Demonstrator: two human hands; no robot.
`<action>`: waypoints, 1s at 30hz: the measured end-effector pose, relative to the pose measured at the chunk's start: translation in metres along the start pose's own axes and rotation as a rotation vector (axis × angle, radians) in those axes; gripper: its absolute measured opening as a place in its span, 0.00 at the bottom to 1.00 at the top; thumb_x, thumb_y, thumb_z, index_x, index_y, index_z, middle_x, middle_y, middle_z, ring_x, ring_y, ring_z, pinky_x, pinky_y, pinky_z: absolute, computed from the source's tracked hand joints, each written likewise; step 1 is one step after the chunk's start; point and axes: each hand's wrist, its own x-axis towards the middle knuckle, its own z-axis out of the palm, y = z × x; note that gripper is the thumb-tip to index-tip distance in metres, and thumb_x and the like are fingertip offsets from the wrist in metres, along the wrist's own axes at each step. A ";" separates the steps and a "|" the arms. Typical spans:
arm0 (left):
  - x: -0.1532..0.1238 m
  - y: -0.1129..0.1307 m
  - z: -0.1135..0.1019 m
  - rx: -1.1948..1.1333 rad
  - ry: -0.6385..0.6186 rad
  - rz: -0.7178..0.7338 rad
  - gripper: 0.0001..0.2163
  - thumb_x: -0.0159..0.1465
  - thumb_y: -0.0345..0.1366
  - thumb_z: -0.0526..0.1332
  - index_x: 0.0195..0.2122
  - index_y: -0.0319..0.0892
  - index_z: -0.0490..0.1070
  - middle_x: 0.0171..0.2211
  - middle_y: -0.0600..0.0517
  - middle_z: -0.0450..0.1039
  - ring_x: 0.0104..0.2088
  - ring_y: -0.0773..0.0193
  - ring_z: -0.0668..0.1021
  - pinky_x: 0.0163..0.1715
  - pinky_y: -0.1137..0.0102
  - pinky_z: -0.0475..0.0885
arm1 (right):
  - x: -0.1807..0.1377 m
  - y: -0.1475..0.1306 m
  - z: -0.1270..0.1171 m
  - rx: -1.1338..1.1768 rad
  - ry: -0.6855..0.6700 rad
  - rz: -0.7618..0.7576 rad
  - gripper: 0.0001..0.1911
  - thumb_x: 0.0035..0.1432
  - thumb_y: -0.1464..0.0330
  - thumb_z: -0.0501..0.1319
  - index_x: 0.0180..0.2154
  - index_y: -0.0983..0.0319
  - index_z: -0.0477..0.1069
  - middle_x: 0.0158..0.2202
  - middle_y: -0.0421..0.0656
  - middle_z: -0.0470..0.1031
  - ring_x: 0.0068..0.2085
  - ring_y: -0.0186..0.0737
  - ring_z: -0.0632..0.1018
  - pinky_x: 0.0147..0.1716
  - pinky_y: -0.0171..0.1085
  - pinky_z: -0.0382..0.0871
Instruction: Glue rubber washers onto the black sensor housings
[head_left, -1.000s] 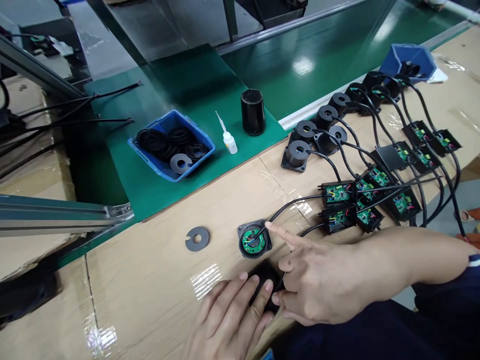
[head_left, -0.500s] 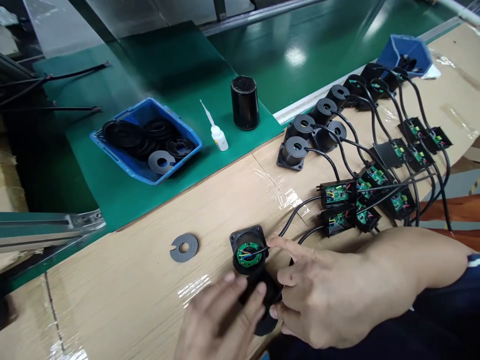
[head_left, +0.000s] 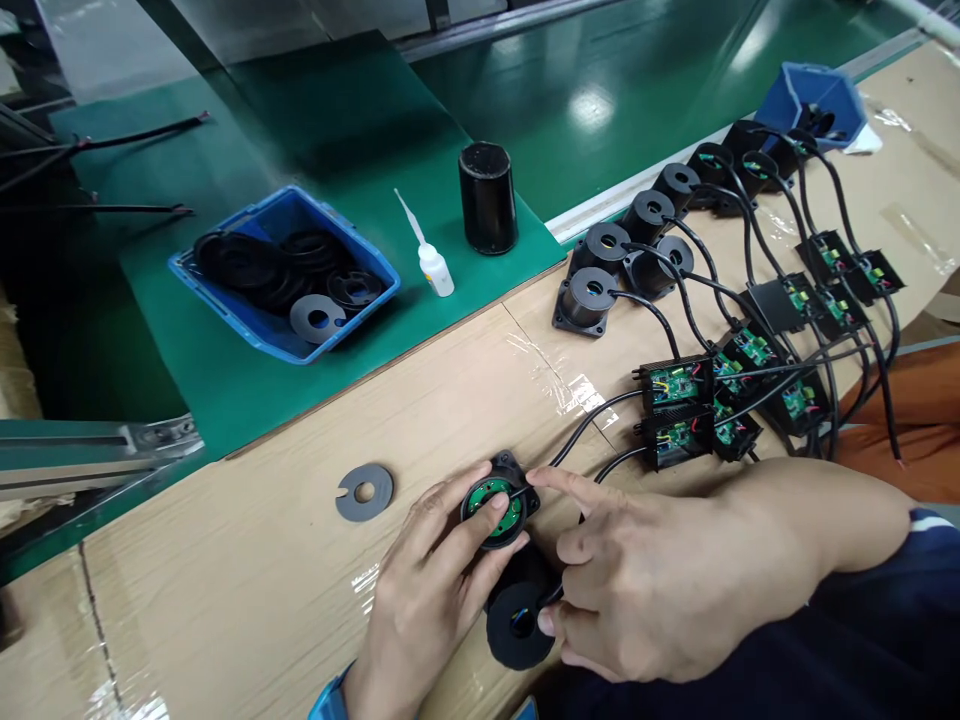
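Nearest the camera: right hand (head_left: 660, 590) pinches a black ring-shaped cap (head_left: 517, 625) between thumb and curled fingers at the table's near edge, grip closed on it. Its index finger is stretched forward, tip touching the black cable where it enters the open housing.

Left hand (head_left: 431, 590) comes in from below with a blue cuff at the wrist. Thumb and fingers clamp the rim of the round black housing (head_left: 501, 497), which sits tilted on the cardboard-covered table (head_left: 262, 560). A green circular PCB (head_left: 491, 500) with coloured wires shows inside it.

Just left of the housing, apart from both hands: a grey slotted washer (head_left: 364, 492) lies flat on the cardboard.

Black cables (head_left: 581, 425) run from the housing to open black driver boxes (head_left: 675, 385) with green boards, clustered to the right.

Further back: a row of black cylindrical housings (head_left: 589, 295) on square flanges, each cabled to its own box, running diagonally toward a blue bin (head_left: 814, 95) at far right.

On the green mat (head_left: 360, 130) beyond the cardboard:
- blue tray (head_left: 191, 270) with black rings and one grey washer
- small white glue bottle (head_left: 435, 268), thin nozzle, tilted
- upright black cylinder (head_left: 487, 197)

Far left: aluminium rail (head_left: 90, 455) and loose black cables.
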 end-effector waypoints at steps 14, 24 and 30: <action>0.001 0.001 -0.006 0.013 -0.059 0.008 0.17 0.64 0.34 0.69 0.54 0.43 0.73 0.59 0.43 0.73 0.56 0.56 0.80 0.55 0.62 0.79 | -0.008 -0.003 0.004 -0.019 -0.054 -0.120 0.12 0.63 0.69 0.59 0.44 0.63 0.78 0.25 0.38 0.75 0.31 0.45 0.79 0.68 0.71 0.49; -0.027 -0.034 -0.071 0.490 0.099 -0.655 0.20 0.69 0.57 0.57 0.49 0.46 0.73 0.39 0.49 0.76 0.39 0.55 0.80 0.34 0.57 0.74 | -0.010 -0.002 0.013 -0.062 0.044 -0.134 0.11 0.61 0.68 0.60 0.43 0.62 0.78 0.21 0.36 0.72 0.27 0.42 0.74 0.68 0.68 0.51; -0.004 -0.033 -0.047 0.866 -0.102 -0.630 0.30 0.68 0.65 0.51 0.46 0.40 0.74 0.31 0.45 0.73 0.26 0.55 0.73 0.22 0.65 0.56 | -0.008 0.000 0.007 -0.028 0.009 -0.147 0.12 0.62 0.69 0.59 0.44 0.63 0.79 0.23 0.38 0.72 0.28 0.43 0.75 0.67 0.66 0.51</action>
